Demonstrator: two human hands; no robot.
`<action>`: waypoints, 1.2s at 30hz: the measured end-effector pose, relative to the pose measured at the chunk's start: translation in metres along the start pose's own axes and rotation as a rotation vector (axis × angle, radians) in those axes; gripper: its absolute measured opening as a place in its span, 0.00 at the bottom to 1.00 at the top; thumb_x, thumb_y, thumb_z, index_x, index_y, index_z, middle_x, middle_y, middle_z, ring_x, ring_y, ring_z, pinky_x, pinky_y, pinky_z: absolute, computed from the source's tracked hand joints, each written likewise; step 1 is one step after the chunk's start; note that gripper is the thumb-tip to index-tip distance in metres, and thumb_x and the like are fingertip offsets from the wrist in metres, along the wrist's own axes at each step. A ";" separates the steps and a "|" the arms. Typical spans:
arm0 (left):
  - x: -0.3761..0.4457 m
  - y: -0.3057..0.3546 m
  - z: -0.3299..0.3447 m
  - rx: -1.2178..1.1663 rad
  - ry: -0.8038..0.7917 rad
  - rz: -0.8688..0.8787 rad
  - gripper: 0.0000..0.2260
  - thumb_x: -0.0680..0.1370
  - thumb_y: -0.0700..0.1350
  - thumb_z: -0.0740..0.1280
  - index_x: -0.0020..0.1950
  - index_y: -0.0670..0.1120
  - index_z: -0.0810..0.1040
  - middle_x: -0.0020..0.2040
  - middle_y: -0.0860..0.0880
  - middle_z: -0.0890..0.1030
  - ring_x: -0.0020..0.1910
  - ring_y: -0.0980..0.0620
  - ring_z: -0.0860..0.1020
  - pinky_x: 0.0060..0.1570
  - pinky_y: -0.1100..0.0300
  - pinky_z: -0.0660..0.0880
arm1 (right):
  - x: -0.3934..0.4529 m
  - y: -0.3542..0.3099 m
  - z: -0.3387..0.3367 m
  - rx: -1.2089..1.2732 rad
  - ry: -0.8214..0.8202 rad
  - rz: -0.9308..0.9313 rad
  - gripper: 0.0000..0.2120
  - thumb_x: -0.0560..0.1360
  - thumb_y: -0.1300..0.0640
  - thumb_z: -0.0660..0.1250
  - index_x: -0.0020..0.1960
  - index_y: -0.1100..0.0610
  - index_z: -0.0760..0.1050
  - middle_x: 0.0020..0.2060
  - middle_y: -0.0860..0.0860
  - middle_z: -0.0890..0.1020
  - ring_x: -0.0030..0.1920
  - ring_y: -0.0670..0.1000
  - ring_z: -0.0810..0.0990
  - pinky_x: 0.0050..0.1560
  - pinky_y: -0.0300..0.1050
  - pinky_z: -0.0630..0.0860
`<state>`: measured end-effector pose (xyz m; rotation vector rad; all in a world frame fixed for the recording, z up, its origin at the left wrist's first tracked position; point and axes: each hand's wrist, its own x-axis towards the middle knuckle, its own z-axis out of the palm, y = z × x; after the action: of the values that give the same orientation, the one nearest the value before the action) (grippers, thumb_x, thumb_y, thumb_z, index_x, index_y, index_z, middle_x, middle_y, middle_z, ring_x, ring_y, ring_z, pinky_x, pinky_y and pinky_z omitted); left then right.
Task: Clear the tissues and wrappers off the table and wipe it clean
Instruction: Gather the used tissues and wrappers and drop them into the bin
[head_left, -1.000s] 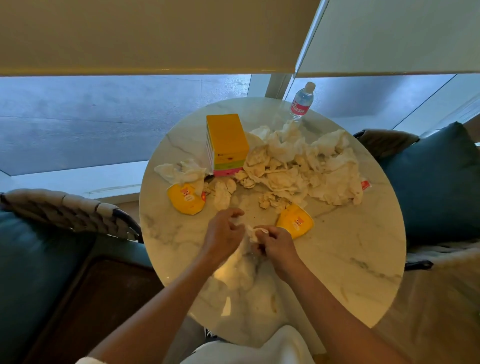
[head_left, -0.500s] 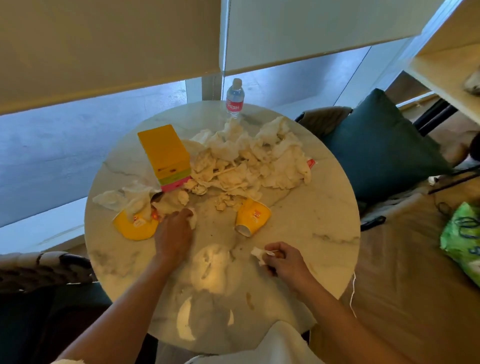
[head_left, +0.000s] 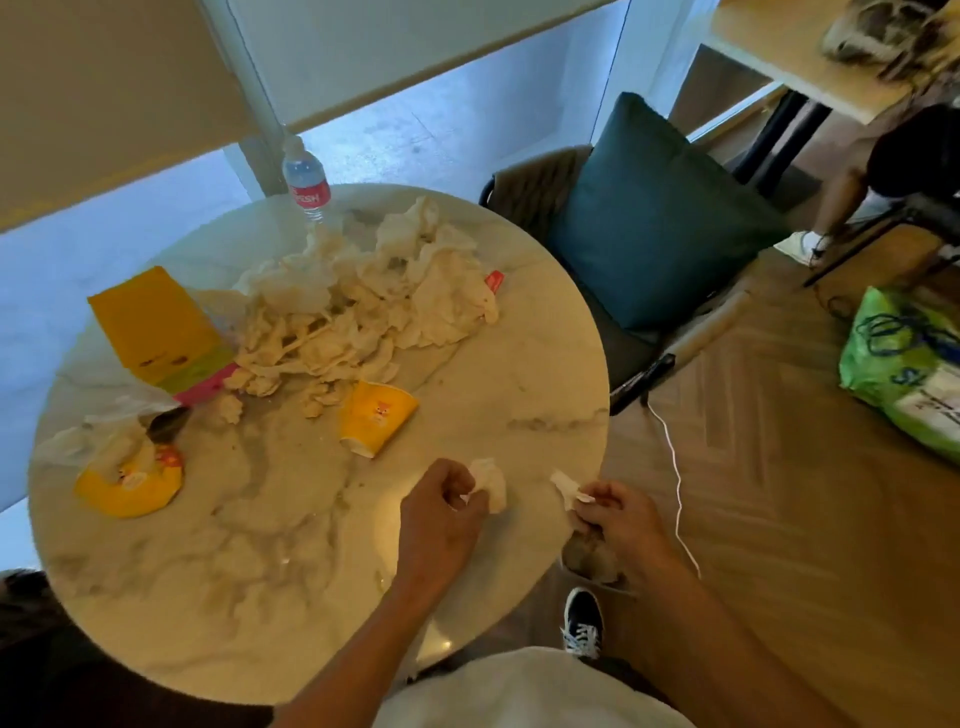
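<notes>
A round marble table (head_left: 270, 545) carries a big heap of crumpled tissues (head_left: 363, 306) across its far half. A yellow paper cup (head_left: 374, 415) lies on its side near the middle, and a second yellow cup (head_left: 130, 483) stuffed with tissue lies at the left. My left hand (head_left: 441, 514) holds a crumpled tissue (head_left: 491, 483) above the near right part of the table. At the table's right edge my right hand (head_left: 618, 519) pinches a small tissue scrap (head_left: 569, 488).
A yellow box (head_left: 156, 327) stands left of the heap and a water bottle (head_left: 306, 182) at the far edge. A chair with a teal cushion (head_left: 654, 218) is right of the table. A white cable (head_left: 675, 467) and a green bag (head_left: 904, 364) lie on the wooden floor.
The view has swung right. My left hand has come from near the left cup to the near right of the table with a tissue. My right hand has shifted to the table's right edge.
</notes>
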<state>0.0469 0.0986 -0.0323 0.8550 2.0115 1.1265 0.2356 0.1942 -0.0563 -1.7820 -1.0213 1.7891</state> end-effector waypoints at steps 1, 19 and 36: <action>-0.004 0.004 0.015 0.011 -0.027 -0.007 0.09 0.67 0.41 0.73 0.35 0.51 0.73 0.31 0.54 0.77 0.32 0.54 0.76 0.34 0.59 0.71 | 0.005 0.004 -0.017 0.023 0.016 0.018 0.08 0.72 0.75 0.67 0.47 0.65 0.76 0.36 0.59 0.80 0.30 0.48 0.79 0.30 0.36 0.76; -0.027 0.003 0.271 0.227 -0.568 -0.316 0.12 0.77 0.39 0.69 0.57 0.53 0.79 0.36 0.55 0.78 0.30 0.68 0.76 0.32 0.74 0.70 | 0.149 0.146 -0.231 -0.118 0.018 0.374 0.21 0.76 0.69 0.62 0.66 0.55 0.74 0.60 0.50 0.76 0.51 0.49 0.78 0.41 0.39 0.75; 0.058 -0.172 0.432 0.466 -0.724 -0.574 0.14 0.73 0.40 0.66 0.58 0.49 0.79 0.51 0.42 0.81 0.48 0.42 0.80 0.47 0.50 0.79 | 0.235 0.238 -0.227 -0.231 -0.087 0.456 0.18 0.78 0.58 0.60 0.67 0.51 0.72 0.59 0.50 0.78 0.55 0.49 0.77 0.59 0.50 0.76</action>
<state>0.3223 0.2669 -0.3721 0.6884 1.7139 -0.0043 0.4832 0.2605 -0.3688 -2.2388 -0.9393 2.0981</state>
